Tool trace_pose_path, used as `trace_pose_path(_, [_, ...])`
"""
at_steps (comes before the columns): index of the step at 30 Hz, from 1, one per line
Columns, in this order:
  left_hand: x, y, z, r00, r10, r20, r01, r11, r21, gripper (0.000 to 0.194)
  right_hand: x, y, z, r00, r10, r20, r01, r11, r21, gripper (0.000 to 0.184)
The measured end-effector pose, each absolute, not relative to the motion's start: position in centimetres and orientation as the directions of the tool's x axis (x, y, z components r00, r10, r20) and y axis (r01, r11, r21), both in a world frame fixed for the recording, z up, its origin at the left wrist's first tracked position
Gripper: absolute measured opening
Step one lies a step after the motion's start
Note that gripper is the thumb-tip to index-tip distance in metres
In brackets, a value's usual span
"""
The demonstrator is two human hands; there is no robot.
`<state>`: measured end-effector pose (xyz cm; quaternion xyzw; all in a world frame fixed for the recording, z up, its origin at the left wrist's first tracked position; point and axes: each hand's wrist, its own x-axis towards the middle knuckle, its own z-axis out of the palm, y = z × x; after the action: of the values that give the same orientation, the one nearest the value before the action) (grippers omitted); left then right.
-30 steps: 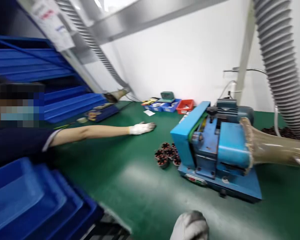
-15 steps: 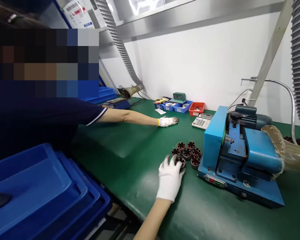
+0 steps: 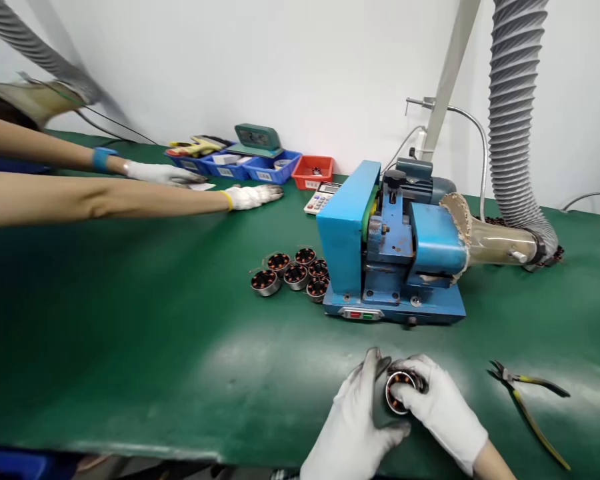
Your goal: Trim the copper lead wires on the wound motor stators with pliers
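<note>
Near the front of the green bench, my right hand (image 3: 437, 400), in a white glove, pinches a motor stator (image 3: 399, 393), a metal ring with copper windings inside. The ring is tilted, its open face toward me. My left hand (image 3: 357, 417), gloved with darkened fingertips, is just left of it, thumb and fingers apart around that side. Several similar stators (image 3: 296, 275) stand grouped against the left end of a blue belt machine (image 3: 390, 253). Nippers (image 3: 523, 393) with yellow-green handles lie spread open to the right of my right hand.
A co-worker's two arms reach in from the left, gloved hands (image 3: 254, 196) on the bench. Blue bins (image 3: 273, 170), a red bin (image 3: 313, 172), a clock (image 3: 257, 138) and a calculator (image 3: 323, 197) stand along the back. A grey hose (image 3: 517, 120) rises behind the machine.
The view has swung right and down. My left hand has left the stator group for the bench front; one stator is now in my right hand, which has come into view. A second co-worker's arm shows.
</note>
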<state>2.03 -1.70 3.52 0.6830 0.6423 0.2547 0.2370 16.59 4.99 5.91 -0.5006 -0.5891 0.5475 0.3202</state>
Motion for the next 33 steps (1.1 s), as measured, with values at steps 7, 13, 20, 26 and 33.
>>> trace_pose_path(7, [3.0, -0.6, 2.5, 0.045, 0.971, 0.235, 0.802, -0.176, 0.571, 0.095, 18.0, 5.2, 5.6, -0.024, 0.985, -0.172, -0.035, -0.173, -0.984, 0.021])
trace_pose_path(13, [3.0, -0.9, 2.6, 0.048, 0.962, 0.267, 0.805, -0.195, 0.560, 0.095, 22.5, 6.8, 6.8, 0.105, 0.975, -0.195, -0.151, -0.178, -0.972, 0.034])
trace_pose_path(20, [2.7, -0.7, 3.7, 0.098, 0.969, 0.225, 0.772, -0.217, 0.597, 0.106, 16.6, 4.8, 5.9, -0.202, 0.956, -0.213, 0.109, -0.194, -0.975, 0.020])
trace_pose_path(26, [2.8, -0.7, 4.0, 0.126, 0.967, 0.220, 0.775, -0.234, 0.587, 0.097, 17.2, 4.4, 5.4, -0.212, 0.969, -0.123, 0.185, -0.084, -0.979, 0.012])
trace_pose_path(33, [2.9, -0.6, 4.2, 0.150, 0.965, 0.217, 0.767, -0.252, 0.591, 0.085, 18.9, 3.8, 5.5, -0.185, 0.983, 0.015, 0.319, 0.075, -0.945, 0.016])
